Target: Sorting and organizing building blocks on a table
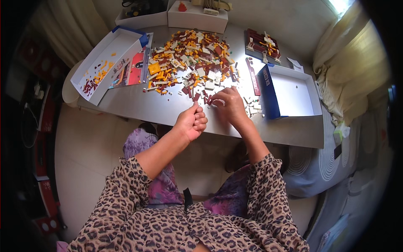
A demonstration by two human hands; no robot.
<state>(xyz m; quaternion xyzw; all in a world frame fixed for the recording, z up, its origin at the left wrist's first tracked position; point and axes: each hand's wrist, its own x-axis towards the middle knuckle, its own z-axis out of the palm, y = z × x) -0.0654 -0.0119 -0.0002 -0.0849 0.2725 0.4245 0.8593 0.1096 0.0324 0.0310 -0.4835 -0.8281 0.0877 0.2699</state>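
Observation:
My left hand [192, 122] is held over the front edge of the metal table [151, 108], fingers curled and thumb pointing up at a dark red toy brick [196, 96]. The small piece at its thumb tip cannot be told apart from the bricks behind. My right hand [227, 100] reaches down to the tabletop, its fingertips beside small dark red bricks [210, 100]. Whether it grips one is unclear. Beyond both hands spreads a large heap of building bricks [192, 56] in dark red, orange and white. White bricks [253, 109] lie right of my right hand.
At left, an open white box [107, 63] holding orange and dark red bricks overlaps a printed booklet [138, 69]. A blue-sided box [294, 91] stands at right, near a long dark red piece [253, 77]. A partly built brick model [263, 44] and white boxes [197, 19] are behind.

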